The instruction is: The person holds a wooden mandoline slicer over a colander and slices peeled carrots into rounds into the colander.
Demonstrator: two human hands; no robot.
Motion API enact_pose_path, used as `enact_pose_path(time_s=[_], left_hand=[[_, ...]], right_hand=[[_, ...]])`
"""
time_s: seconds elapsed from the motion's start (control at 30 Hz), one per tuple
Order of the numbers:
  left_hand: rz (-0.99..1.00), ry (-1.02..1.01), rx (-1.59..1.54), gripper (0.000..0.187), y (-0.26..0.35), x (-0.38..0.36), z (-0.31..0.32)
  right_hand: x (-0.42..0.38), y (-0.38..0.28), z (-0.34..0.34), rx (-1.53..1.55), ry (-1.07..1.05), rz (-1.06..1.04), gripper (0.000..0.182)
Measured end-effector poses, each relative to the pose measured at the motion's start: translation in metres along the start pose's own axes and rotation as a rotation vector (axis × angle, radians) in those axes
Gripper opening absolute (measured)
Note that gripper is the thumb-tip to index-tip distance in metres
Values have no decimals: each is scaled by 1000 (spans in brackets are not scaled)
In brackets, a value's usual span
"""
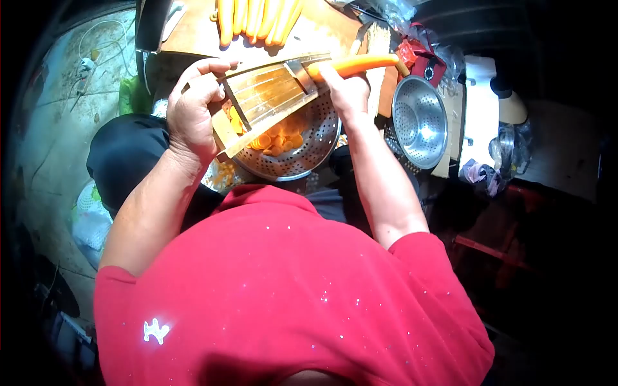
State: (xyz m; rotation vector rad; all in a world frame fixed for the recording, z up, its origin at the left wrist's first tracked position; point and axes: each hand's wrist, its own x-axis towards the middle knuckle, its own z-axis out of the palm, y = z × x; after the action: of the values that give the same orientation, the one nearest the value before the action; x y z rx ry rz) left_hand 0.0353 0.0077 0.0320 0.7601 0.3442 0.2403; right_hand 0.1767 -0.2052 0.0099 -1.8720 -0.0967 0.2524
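A wooden slicer board [267, 95] lies slantwise over a perforated metal colander [320, 138]. My left hand [194, 109] grips the board's lower left end, fingers wrapped round its frame. In my right hand [349, 93] is a long peeled carrot [367, 63], its near end at the board's upper right end by the dark crosspiece and its far end pointing right. Round orange carrot slices [277, 143] lie in the colander below the board. The board hides part of the colander.
Several peeled carrots [257, 19] lie on an orange-brown board [322, 29] at the top. A second, smaller colander [420, 122] stands at the right beside a white panel [479, 109]. A green bag [133, 96] is at the left, near a knee in dark cloth [125, 154].
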Motion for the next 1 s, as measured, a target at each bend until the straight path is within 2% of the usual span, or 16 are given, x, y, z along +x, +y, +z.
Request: enact_pose_path(time_s=[0.1,0.17,0.2,0.23,0.3,0.37,0.43,0.47,0.5,0.57,0.63,0.7,0.77,0.83,0.97,1.0], left_hand=[[-13,-2,-26,36,1,1,-1],[-7,9,-14,36,2,-1,3],[-15,21,-10,36,4,-3,6],[-14,17,-7,36,2,-3,5],[-3,13,-8,36,0,0,1],[11,8,12,36,0,0,1],[32,8,23,36,1,2,1],[20,6,-8,36,1,1,0],[6,5,-37,36,1,0,-1],[-5,6,-31,36,3,-3,-1],[-9,-5,-24,36,3,-3,0],[-1,1,-35,36,1,-2,-2],[21,3,5,36,1,-3,-2],[0,-15,-61,37,3,-1,-4],[24,16,-32,34,4,-5,0],[24,15,-5,35,5,-6,-1]], right_hand=[[-33,-20,20,26,-141,-95,30],[-53,-25,30,-179,-144,-500,32],[-56,-34,27,-219,-220,-404,24],[-49,-30,27,-60,-135,-175,25],[-13,-7,5,-62,-106,-6,27],[3,5,-1,59,27,50,32],[-7,-3,0,-78,-65,134,34],[-12,6,9,-34,-117,-66,31],[-38,-22,20,-72,-146,-73,29],[-56,-28,30,-179,-186,-437,26],[-41,-21,24,-73,-117,-120,26],[3,22,3,-193,-68,168,35],[0,8,6,98,35,55,36],[-1,15,4,-46,-88,126,35],[-60,-29,37,-169,-155,-473,29],[-61,-33,38,-98,-130,-324,26]])
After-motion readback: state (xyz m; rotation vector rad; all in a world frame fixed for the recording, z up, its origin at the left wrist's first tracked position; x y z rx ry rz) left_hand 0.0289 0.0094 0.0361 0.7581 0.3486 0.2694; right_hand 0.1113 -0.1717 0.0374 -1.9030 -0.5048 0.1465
